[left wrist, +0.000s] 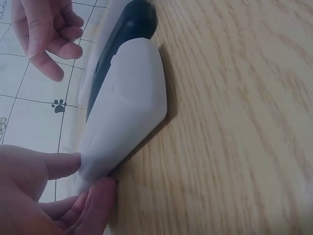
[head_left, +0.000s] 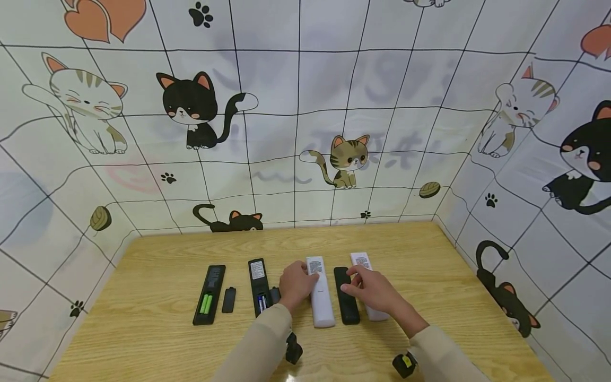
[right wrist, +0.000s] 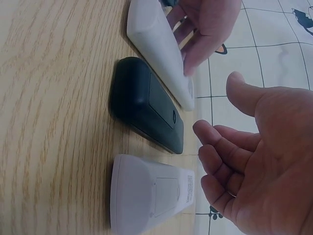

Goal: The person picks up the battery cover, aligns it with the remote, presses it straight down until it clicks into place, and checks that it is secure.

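My left hand (head_left: 296, 284) grips a white remote control (head_left: 322, 298) that lies face down on the table. In the left wrist view its thumb is on one side of the white remote (left wrist: 129, 98) and its fingertips are on the other. My right hand (head_left: 374, 291) hovers over a black remote control (head_left: 348, 305), just right of the white one. In the right wrist view this hand (right wrist: 269, 156) holds nothing, its fingers loosely bent and apart from the black remote (right wrist: 142, 103). A second white remote (head_left: 361, 260) lies partly hidden beneath the right hand.
Farther left lie a black remote (head_left: 215, 281) with green batteries (head_left: 206, 304) showing and a loose battery cover (head_left: 229, 300). Another black remote (head_left: 259, 281) shows its batteries; a dark cover (head_left: 275, 295) is partly behind the left hand. Cat-print cloth surrounds the wooden table (head_left: 143, 318).
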Demonstrator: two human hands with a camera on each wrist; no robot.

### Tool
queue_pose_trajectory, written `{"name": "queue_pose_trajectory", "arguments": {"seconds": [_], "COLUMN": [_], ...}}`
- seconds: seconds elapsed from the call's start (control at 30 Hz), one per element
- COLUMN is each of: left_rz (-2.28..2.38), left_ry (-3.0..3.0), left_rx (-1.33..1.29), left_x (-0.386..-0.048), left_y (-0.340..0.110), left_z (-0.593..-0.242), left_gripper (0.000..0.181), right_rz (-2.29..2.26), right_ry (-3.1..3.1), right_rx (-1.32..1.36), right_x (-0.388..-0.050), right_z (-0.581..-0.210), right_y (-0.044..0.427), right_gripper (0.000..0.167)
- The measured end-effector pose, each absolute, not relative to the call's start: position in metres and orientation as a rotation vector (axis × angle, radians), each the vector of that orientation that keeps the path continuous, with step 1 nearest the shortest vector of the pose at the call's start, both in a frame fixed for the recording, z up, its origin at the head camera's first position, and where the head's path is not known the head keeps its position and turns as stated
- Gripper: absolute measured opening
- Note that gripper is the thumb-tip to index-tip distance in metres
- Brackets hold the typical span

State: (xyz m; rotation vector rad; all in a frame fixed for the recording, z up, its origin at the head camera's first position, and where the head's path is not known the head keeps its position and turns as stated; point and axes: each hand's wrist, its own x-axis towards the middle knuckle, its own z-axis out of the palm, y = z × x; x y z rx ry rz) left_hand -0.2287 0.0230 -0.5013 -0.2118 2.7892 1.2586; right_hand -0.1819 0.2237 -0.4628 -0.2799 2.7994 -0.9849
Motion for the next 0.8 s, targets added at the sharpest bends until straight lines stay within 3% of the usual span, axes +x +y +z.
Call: {"name": "queue_pose_trajectory", "arguments": {"seconds": [0.8], "left_rz": [1.249], "left_ry": [2.834], "left_rx": [-0.12], "left_x": [-0.236], "left_y": [-0.021], "left_z": [-0.486], "left_gripper": [0.04], "right_rz": [-0.994], "right_ry": [2.77], "right_rx": [-0.307], "right_x": [-0.191], "right_z": [-0.465], "right_y": [0.206], "right_gripper": [0.044]}}
